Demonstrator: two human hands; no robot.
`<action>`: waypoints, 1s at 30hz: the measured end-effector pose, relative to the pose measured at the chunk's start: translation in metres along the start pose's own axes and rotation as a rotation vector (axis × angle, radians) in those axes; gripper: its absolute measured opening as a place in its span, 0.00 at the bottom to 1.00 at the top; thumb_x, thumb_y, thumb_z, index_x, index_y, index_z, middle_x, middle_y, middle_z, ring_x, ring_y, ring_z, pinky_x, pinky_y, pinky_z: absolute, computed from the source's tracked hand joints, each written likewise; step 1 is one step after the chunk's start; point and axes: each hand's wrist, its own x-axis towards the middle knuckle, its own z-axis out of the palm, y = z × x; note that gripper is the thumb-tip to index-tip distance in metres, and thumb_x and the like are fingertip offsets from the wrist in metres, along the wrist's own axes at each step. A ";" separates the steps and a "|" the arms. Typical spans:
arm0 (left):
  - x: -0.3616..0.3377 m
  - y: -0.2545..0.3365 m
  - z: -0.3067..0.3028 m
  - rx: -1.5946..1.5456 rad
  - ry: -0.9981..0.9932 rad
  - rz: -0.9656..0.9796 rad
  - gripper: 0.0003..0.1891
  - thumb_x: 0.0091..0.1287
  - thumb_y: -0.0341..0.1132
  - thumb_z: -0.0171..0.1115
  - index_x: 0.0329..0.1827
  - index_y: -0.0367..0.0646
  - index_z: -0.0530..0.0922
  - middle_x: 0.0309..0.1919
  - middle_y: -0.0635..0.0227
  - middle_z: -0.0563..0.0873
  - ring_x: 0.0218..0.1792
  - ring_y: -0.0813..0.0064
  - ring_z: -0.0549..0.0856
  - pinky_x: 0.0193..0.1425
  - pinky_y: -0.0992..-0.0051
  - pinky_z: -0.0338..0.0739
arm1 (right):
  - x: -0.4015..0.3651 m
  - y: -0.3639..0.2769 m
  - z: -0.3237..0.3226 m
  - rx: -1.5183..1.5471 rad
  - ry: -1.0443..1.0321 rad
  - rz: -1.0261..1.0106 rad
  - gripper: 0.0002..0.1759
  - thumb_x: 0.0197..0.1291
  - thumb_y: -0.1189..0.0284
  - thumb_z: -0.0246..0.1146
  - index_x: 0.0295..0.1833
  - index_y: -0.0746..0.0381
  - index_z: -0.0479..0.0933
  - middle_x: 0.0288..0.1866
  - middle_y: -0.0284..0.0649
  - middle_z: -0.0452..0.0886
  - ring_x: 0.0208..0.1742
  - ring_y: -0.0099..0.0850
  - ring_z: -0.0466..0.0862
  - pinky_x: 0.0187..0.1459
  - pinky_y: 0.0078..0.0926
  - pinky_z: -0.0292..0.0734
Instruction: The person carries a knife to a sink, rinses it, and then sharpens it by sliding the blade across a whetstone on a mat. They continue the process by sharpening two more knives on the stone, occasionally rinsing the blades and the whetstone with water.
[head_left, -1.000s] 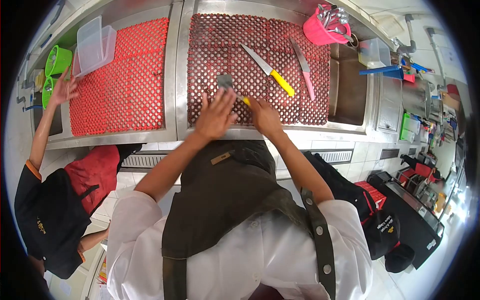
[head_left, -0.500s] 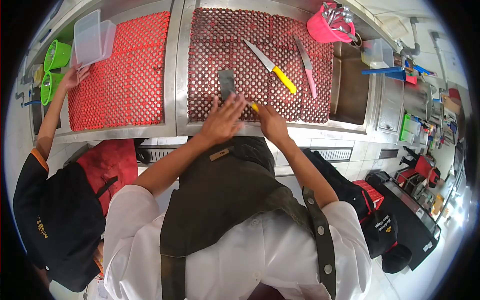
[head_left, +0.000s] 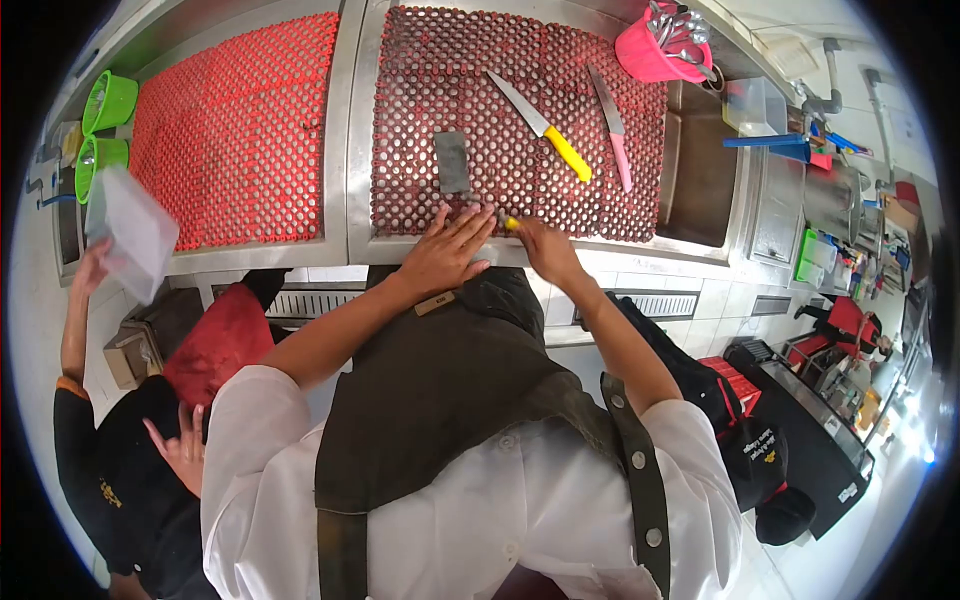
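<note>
Yellow handle (head_left: 512, 223): just above the middle of the frame, short and partly covered; whatever extends from it towards the left hand is too blurred to make out.
Right hand (head_left: 546, 252): grip narrow, closed round the yellow handle.
Left hand (head_left: 448, 248): palm down, fingers extended, close beside the handle; I can't tell what lies under it.
Grey slab (head_left: 452, 163): flat on the dark red mat (head_left: 420, 90), just above the left fingers.
Yellow-handled knife (head_left: 540, 125): upper middle, blade slanting to the upper left.
Pink-handled knife (head_left: 611, 128): to the right of that one, apart from it.
Pink bucket (head_left: 645, 55): upper right, holding metal cutlery.
Steel bench (head_left: 355, 130): under both mats, the bright red mat (head_left: 240, 140) at upper left.
Co-worker (head_left: 110, 440): far left, one hand on a clear container (head_left: 135, 235) near the green baskets (head_left: 104, 166).
</note>
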 end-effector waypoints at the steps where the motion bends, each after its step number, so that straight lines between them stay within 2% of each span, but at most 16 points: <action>1: 0.004 0.000 -0.005 -0.012 -0.007 -0.022 0.38 0.78 0.56 0.53 0.82 0.39 0.63 0.83 0.60 0.63 0.84 0.62 0.60 0.85 0.43 0.44 | 0.009 -0.006 -0.007 0.051 0.011 0.056 0.15 0.79 0.61 0.52 0.50 0.62 0.76 0.35 0.59 0.85 0.38 0.60 0.87 0.40 0.59 0.80; 4: 0.007 -0.001 -0.008 -0.013 -0.001 -0.084 0.37 0.78 0.56 0.52 0.82 0.39 0.63 0.83 0.59 0.62 0.83 0.62 0.60 0.84 0.42 0.44 | 0.026 -0.003 -0.006 -0.059 0.018 0.019 0.17 0.79 0.57 0.52 0.51 0.60 0.76 0.34 0.59 0.85 0.37 0.61 0.86 0.39 0.60 0.80; 5: 0.007 -0.001 -0.008 -0.012 0.005 -0.101 0.37 0.79 0.55 0.52 0.82 0.39 0.63 0.83 0.58 0.62 0.83 0.62 0.61 0.84 0.42 0.45 | 0.026 -0.004 -0.006 -0.112 -0.039 0.062 0.18 0.80 0.55 0.51 0.51 0.58 0.76 0.34 0.60 0.85 0.37 0.61 0.86 0.38 0.61 0.80; 9: 0.013 -0.015 -0.006 0.021 0.049 -0.169 0.37 0.79 0.55 0.51 0.82 0.38 0.61 0.84 0.57 0.60 0.84 0.61 0.60 0.84 0.40 0.46 | 0.040 -0.008 0.001 -0.164 -0.044 0.072 0.20 0.81 0.55 0.49 0.52 0.61 0.75 0.34 0.59 0.85 0.37 0.60 0.87 0.38 0.59 0.81; 12: 0.033 -0.048 -0.011 0.049 0.111 -0.243 0.37 0.80 0.54 0.50 0.83 0.37 0.59 0.84 0.56 0.60 0.84 0.59 0.60 0.84 0.41 0.46 | 0.084 -0.026 0.002 -0.126 0.121 -0.016 0.18 0.81 0.58 0.50 0.50 0.61 0.75 0.30 0.59 0.84 0.33 0.61 0.85 0.34 0.58 0.80; 14: 0.048 -0.080 -0.020 0.072 0.170 -0.274 0.37 0.80 0.53 0.49 0.83 0.37 0.58 0.84 0.55 0.59 0.84 0.58 0.60 0.84 0.41 0.47 | 0.119 -0.047 -0.003 -0.180 0.173 -0.030 0.20 0.81 0.58 0.48 0.51 0.65 0.74 0.34 0.58 0.86 0.36 0.58 0.87 0.36 0.57 0.82; 17: 0.057 -0.097 -0.037 0.095 0.157 -0.265 0.37 0.81 0.53 0.49 0.83 0.35 0.58 0.84 0.53 0.58 0.83 0.56 0.60 0.84 0.42 0.49 | 0.139 -0.055 -0.003 -0.199 0.264 -0.095 0.19 0.81 0.59 0.50 0.51 0.65 0.74 0.35 0.58 0.86 0.33 0.57 0.87 0.33 0.57 0.81; 20: 0.037 -0.058 -0.029 0.095 0.155 -0.184 0.39 0.79 0.54 0.51 0.83 0.34 0.58 0.84 0.52 0.58 0.83 0.55 0.61 0.83 0.43 0.51 | 0.084 -0.044 0.001 -0.128 0.123 0.013 0.18 0.80 0.60 0.51 0.52 0.65 0.74 0.37 0.58 0.86 0.35 0.57 0.87 0.35 0.56 0.82; 22: 0.016 -0.020 -0.024 0.001 0.101 -0.166 0.39 0.79 0.55 0.52 0.82 0.34 0.58 0.84 0.52 0.57 0.83 0.56 0.61 0.83 0.43 0.52 | 0.038 -0.041 0.004 -0.091 0.090 0.015 0.17 0.80 0.60 0.51 0.52 0.64 0.74 0.36 0.58 0.86 0.35 0.58 0.87 0.36 0.56 0.81; 24: 0.013 -0.013 -0.017 -0.048 0.063 -0.163 0.40 0.78 0.56 0.53 0.82 0.34 0.58 0.84 0.52 0.57 0.83 0.56 0.61 0.83 0.43 0.52 | 0.018 -0.034 0.018 -0.112 0.092 0.035 0.16 0.80 0.61 0.51 0.52 0.64 0.74 0.34 0.57 0.86 0.35 0.60 0.86 0.34 0.57 0.81; 26: 0.014 -0.019 -0.011 -0.054 0.038 -0.182 0.41 0.78 0.56 0.53 0.82 0.33 0.58 0.84 0.52 0.58 0.83 0.55 0.61 0.83 0.43 0.52 | 0.030 -0.032 0.030 -0.124 0.155 0.045 0.16 0.80 0.61 0.51 0.50 0.63 0.74 0.35 0.58 0.86 0.34 0.59 0.87 0.34 0.57 0.81; 28: 0.032 -0.050 -0.010 0.064 0.123 -0.199 0.40 0.79 0.56 0.51 0.82 0.32 0.58 0.84 0.50 0.58 0.83 0.57 0.61 0.83 0.43 0.51 | 0.070 -0.040 0.030 -0.140 0.152 0.101 0.16 0.80 0.61 0.51 0.49 0.63 0.75 0.36 0.58 0.86 0.35 0.59 0.87 0.36 0.57 0.82; 30: 0.053 -0.078 -0.026 0.137 0.138 -0.246 0.40 0.79 0.57 0.50 0.82 0.31 0.58 0.84 0.49 0.58 0.83 0.58 0.61 0.84 0.43 0.50 | 0.111 -0.046 0.025 -0.120 0.262 -0.017 0.16 0.81 0.62 0.50 0.49 0.65 0.74 0.36 0.59 0.86 0.35 0.59 0.87 0.37 0.57 0.82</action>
